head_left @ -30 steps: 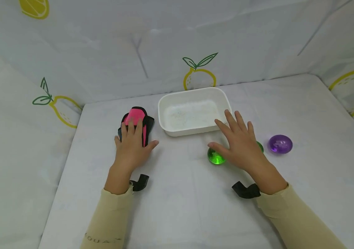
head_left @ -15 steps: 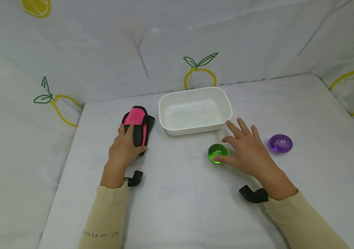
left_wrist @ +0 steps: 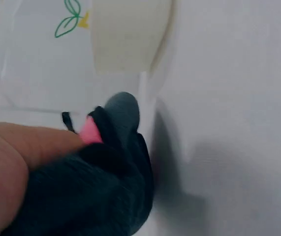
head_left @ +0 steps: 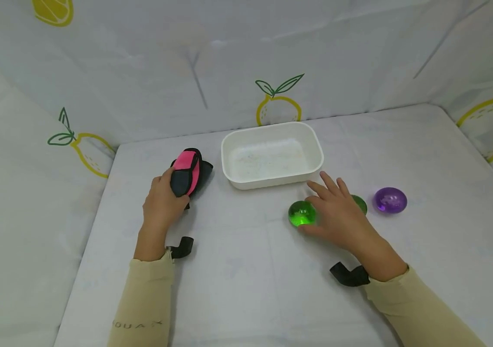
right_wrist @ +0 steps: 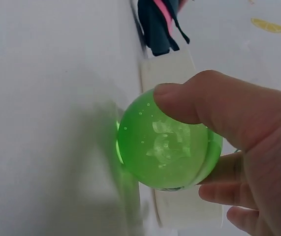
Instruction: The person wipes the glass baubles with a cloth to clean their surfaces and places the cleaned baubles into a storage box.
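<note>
Two pinches, likely the grasping step: left hand [head_left: 158, 207] held pink-and-black pouch [head_left: 182, 177], right hand [head_left: 343, 219] leftmost green ball [head_left: 300, 213]; lifting wanted firmness.

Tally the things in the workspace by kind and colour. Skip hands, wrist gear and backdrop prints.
Translucent green balls: 2 (the second green ball is partly hidden by the right hand)
Translucent purple ball: 1
White rectangular plastic-looking tub: 1
Pink-and-black fabric bundle: 1
Total: 5
</note>
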